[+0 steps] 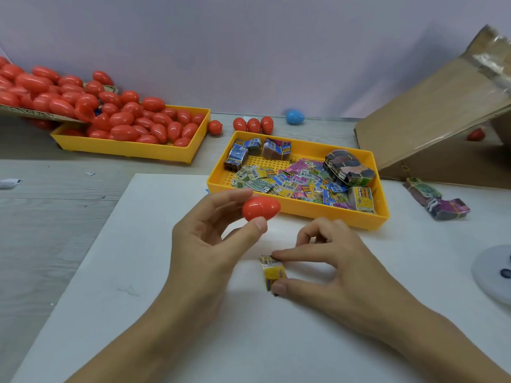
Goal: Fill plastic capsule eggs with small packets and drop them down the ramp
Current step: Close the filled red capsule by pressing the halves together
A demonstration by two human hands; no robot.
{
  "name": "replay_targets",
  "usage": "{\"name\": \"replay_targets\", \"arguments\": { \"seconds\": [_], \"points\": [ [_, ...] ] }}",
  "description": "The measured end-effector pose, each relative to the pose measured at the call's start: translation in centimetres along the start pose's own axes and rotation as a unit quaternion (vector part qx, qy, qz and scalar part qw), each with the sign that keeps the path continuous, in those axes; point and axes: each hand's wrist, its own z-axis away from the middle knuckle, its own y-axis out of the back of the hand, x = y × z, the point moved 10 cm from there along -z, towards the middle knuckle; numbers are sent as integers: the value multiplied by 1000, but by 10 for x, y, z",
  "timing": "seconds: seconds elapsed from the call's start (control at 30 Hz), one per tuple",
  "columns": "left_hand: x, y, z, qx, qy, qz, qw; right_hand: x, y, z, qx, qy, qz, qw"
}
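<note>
One red egg (261, 208), closed by the look of it, is pinched in the left hand (210, 233) just before the packet tray (301, 210), while the right hand (326, 261) pinches a small packet (272, 272) nearer still (filling step), so the egg must open next.

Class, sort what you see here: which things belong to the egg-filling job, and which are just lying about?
Job:
left hand holding red egg
right hand pinching yellow packet
packet tray
egg tray
cardboard ramp

Lying about:
blue egg
white disc
paper scrap
</note>
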Motion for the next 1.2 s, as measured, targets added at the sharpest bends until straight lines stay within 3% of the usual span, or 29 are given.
{"name": "replay_targets", "arguments": {
  "seconds": [0.2,0.33,0.47,0.6,0.73,0.9,1.03,1.2],
  "points": [
    [0,-4,2,-10,3,36,999,2,17,0,84,4,-94,992],
    [0,-3,2,0,11,43,999,9,26,0,124,-16,-265,956],
    [2,-2,1,11,17,31,999,20,20,-2,108,-56,-365,923],
    [0,-5,0,-2,23,24,999,18,24,-3,122,-45,-393,910],
    [-2,-8,2,-14,22,17,1000,14,25,-2,120,-32,-339,933],
    [8,-10,6,-26,-19,-47,998,21,30,0,147,-64,-329,930],
    [20,-26,13,-66,-59,-106,990,5,30,1,120,-19,-338,933],
    [16,-33,14,-100,-34,-84,991,-5,22,2,80,-1,-366,927]
  ]
}}
